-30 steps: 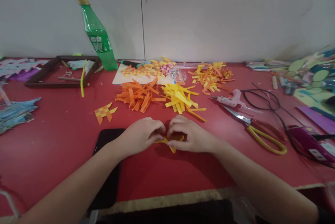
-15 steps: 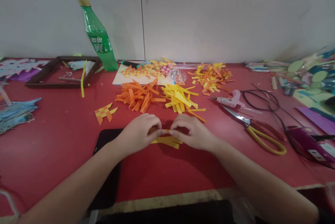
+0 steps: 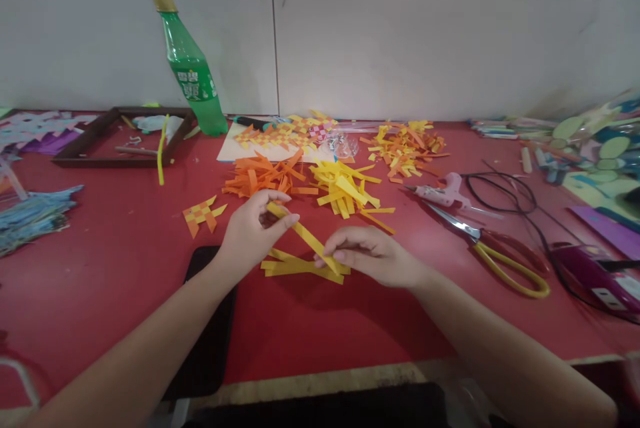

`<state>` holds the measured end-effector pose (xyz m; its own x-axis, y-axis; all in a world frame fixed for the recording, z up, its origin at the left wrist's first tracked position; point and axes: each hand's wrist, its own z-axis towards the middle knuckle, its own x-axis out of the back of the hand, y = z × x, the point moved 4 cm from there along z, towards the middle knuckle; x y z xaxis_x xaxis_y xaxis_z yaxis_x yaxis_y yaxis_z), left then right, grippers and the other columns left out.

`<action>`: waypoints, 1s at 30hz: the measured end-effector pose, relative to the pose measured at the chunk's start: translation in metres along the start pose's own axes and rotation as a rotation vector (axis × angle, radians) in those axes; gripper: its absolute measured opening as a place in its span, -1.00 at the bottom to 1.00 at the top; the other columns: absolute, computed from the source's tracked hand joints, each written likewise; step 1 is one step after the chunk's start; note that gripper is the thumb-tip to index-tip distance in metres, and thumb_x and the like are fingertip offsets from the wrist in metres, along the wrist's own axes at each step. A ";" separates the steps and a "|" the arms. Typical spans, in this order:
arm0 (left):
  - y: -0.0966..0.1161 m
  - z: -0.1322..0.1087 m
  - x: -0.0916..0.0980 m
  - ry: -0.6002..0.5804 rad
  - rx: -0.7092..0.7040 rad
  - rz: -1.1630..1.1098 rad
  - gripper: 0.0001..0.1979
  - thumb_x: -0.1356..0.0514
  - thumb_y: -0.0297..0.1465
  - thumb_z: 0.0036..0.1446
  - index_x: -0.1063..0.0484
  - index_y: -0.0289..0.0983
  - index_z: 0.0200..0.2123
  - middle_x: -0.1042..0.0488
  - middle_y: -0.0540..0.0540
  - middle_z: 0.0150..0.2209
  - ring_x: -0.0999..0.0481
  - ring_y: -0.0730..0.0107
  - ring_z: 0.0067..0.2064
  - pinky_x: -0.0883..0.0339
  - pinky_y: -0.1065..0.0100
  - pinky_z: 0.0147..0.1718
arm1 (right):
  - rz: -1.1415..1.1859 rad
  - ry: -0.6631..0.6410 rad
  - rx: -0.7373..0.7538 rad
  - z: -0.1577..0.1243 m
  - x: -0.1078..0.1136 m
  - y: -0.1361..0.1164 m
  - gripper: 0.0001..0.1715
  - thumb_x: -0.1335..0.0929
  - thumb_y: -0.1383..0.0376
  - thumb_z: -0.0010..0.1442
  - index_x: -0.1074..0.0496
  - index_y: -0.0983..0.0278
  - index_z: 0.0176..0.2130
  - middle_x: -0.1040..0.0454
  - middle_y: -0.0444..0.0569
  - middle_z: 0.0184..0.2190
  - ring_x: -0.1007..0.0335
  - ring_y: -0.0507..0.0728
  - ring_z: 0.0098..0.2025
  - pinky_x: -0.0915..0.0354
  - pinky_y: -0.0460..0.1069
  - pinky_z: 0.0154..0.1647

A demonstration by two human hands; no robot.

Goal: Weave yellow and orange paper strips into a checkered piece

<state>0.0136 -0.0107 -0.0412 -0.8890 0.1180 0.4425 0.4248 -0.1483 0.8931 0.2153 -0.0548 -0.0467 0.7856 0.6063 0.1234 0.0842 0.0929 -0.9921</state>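
Note:
A yellow paper strip [image 3: 311,239] slants between my hands, its upper end pinched by my left hand [image 3: 257,227]. My right hand [image 3: 367,256] has thumb and fingers closed around its lower end. Beneath it, several more yellow paper strips [image 3: 290,268] lie crossed on the red table. Just beyond my hands are a heap of orange strips [image 3: 265,173] and a heap of yellow strips [image 3: 345,189]. To the left rests a small woven paper fish [image 3: 203,213] in orange and yellow.
Scissors [image 3: 487,248] and a pink glue gun [image 3: 440,193] with a black cord lie right. A dark phone [image 3: 203,341] sits under my left forearm. Behind stand a green bottle [image 3: 193,75], a wooden frame [image 3: 75,160] and a pile of mixed orange and yellow scraps [image 3: 405,148].
My hands were close together, pinching folded yellow paper low over the table. Now they are apart, the left higher and further left, with the strip stretched slantwise between them.

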 end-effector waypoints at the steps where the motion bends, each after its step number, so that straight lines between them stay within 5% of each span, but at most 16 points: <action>1: -0.001 0.000 -0.001 -0.020 0.018 -0.060 -0.62 -0.29 -0.18 0.07 -0.37 -0.23 -0.10 -0.55 -0.04 -0.33 -0.56 0.30 -0.35 -0.40 0.31 -0.35 | 0.023 -0.034 -0.007 -0.001 -0.002 -0.001 -0.79 -0.29 0.22 0.31 -0.43 0.29 -0.13 -0.61 0.04 -0.24 -0.56 0.06 -0.19 -0.43 -0.04 -0.20; 4: -0.001 0.000 -0.007 -0.129 0.071 -0.213 -0.60 -0.30 -0.20 0.06 -0.34 -0.25 -0.08 -0.56 -0.04 -0.36 -0.59 0.30 -0.35 -0.43 0.32 -0.35 | 0.006 -0.037 -0.016 -0.001 -0.006 -0.003 -0.76 -0.32 0.22 0.28 -0.43 0.28 -0.09 -0.60 0.06 -0.20 -0.55 0.08 -0.14 -0.44 -0.02 -0.16; 10: 0.008 -0.012 -0.026 -0.481 0.093 -0.324 -0.74 -0.29 -0.25 0.09 -0.38 -0.27 -0.23 -0.60 -0.09 -0.34 -0.63 0.26 -0.28 -0.47 0.33 -0.30 | -0.266 0.211 0.129 0.003 0.001 -0.009 -0.85 -0.45 0.22 0.14 -0.55 0.27 -0.38 -0.50 -0.12 -0.53 -0.36 -0.03 -0.52 -0.29 -0.11 -0.48; 14: 0.013 -0.020 -0.032 -0.642 0.044 -0.338 -0.86 -0.22 -0.35 0.15 -0.44 -0.29 -0.24 -0.61 -0.14 -0.24 -0.62 0.24 -0.14 -0.45 0.30 -0.15 | -0.406 0.297 0.177 0.004 0.002 -0.012 -0.81 -0.44 0.21 0.13 -0.51 0.26 -0.44 -0.45 -0.13 -0.54 -0.28 -0.04 -0.53 -0.21 -0.11 -0.51; 18: 0.013 -0.025 -0.033 -0.747 0.044 -0.388 -0.77 -0.19 -0.48 0.14 -0.44 -0.26 -0.10 -0.59 -0.15 -0.08 -0.56 0.21 0.02 -0.39 0.25 -0.01 | -0.474 0.355 0.162 0.003 0.001 -0.010 -0.74 -0.44 0.22 0.12 -0.38 0.27 -0.51 -0.42 -0.14 -0.54 -0.28 -0.03 -0.51 -0.21 -0.10 -0.47; 22: 0.012 -0.026 -0.034 -0.745 0.045 -0.352 -0.75 -0.18 -0.36 0.20 -0.46 -0.26 -0.06 -0.60 -0.16 -0.10 -0.57 0.20 -0.03 -0.43 0.27 -0.09 | -0.513 0.368 0.152 0.002 0.000 -0.008 -0.75 -0.43 0.22 0.11 -0.35 0.26 -0.49 -0.40 -0.14 -0.53 -0.29 -0.01 -0.49 -0.22 -0.10 -0.45; 26: 0.014 -0.023 -0.033 -0.654 0.014 -0.234 -0.76 -0.18 -0.26 0.21 -0.54 -0.30 -0.22 -0.63 -0.13 -0.27 -0.59 0.29 -0.25 -0.43 0.37 -0.27 | -0.513 0.355 0.144 0.001 -0.002 -0.006 -0.75 -0.43 0.21 0.11 -0.33 0.26 -0.47 -0.38 -0.14 -0.52 -0.27 -0.01 -0.49 -0.22 -0.10 -0.47; 30: 0.017 -0.017 -0.028 -0.539 -0.012 -0.249 -0.77 -0.16 -0.28 0.22 -0.56 -0.28 -0.27 -0.61 -0.08 -0.31 -0.57 0.36 -0.28 -0.42 0.42 -0.28 | -0.327 0.315 0.083 0.001 -0.003 -0.004 -0.71 -0.47 0.16 0.07 -0.34 0.25 -0.36 -0.39 -0.13 -0.45 -0.31 0.00 -0.44 -0.28 -0.09 -0.42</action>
<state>0.0431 -0.0330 -0.0398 -0.7477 0.6325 0.2020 0.2102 -0.0632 0.9756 0.2123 -0.0564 -0.0428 0.8752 0.2661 0.4041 0.3191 0.3102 -0.8955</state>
